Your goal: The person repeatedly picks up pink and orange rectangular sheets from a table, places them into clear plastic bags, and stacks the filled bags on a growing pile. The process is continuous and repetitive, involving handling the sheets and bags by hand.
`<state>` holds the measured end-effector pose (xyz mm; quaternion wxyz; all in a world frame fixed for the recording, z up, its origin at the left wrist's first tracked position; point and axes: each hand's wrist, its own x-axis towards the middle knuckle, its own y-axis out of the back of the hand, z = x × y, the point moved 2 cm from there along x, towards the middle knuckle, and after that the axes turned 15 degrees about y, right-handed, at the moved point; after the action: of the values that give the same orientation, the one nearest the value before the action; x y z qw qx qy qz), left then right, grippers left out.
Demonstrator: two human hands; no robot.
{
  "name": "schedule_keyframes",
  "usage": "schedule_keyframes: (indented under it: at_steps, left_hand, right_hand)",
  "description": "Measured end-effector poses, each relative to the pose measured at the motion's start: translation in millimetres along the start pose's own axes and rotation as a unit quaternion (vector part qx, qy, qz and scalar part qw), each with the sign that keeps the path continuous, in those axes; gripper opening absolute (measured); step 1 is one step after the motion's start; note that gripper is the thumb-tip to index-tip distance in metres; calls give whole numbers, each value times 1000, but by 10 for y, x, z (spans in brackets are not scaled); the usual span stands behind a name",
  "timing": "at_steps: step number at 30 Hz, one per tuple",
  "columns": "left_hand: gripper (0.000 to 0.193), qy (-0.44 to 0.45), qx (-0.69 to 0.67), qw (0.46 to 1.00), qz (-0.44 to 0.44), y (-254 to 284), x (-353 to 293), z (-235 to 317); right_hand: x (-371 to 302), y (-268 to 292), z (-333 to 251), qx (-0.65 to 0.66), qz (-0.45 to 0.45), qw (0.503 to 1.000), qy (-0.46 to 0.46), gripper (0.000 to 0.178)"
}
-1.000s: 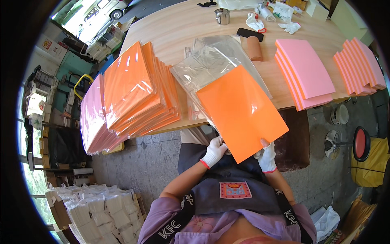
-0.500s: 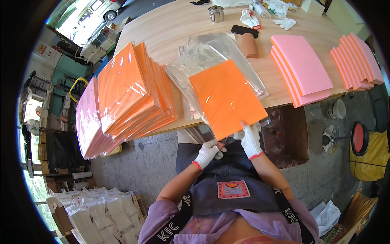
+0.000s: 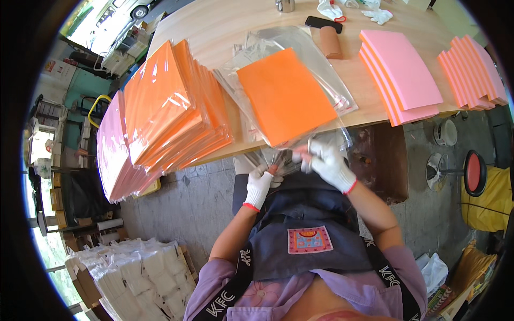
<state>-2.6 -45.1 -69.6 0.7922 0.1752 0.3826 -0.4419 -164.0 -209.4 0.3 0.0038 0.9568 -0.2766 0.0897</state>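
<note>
Below orange sheet (image 3: 286,96): left hand (image 3: 260,185) pinching clear plastic (image 3: 277,157), which I'd hold evenly taut; right hand (image 3: 331,167), grip unclear.

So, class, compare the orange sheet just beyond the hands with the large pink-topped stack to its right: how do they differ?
The orange sheet shows one plain orange face; the pink-topped stack has pink and orange layers along its side.
The orange sheet looks thin, while the pink-topped stack is clearly thicker.
Clear film shows beside the orange sheet; the pink-topped stack looks unwrapped.
Both are roughly rectangular.
</note>
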Motion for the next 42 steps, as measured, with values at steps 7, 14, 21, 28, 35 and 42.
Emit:
schedule_keyframes:
  at_steps: [7, 14, 21, 28, 35, 42]
  left_hand:
    - [29, 28, -2, 999, -38, 141, -19, 2]
    - [27, 36, -70, 996, -42, 192, -157, -50]
    - [25, 15, -54, 997, -59, 237, -143, -43]
    - [26, 8, -17, 1000, 6, 343, -253, -94]
    - [24, -128, 169, 973, 93, 549, -151, -62]
    - [43, -651, 489, 517, 264, 342, -81, 479]
  right_hand:
    - [717, 570, 245, -613, -160, 747, 199, 41]
    - [150, -478, 256, -566, -250, 761, 196, 18]
    - [99, -779, 426, -543, -231, 779, 212, 19]
    - [-487, 835, -424, 437, 265, 859, -30, 15]
    - [-2491, 2946, 712, 178, 234, 925, -242, 14]
    - [-766, 1218, 196, -643, -17, 765, 41, 32]
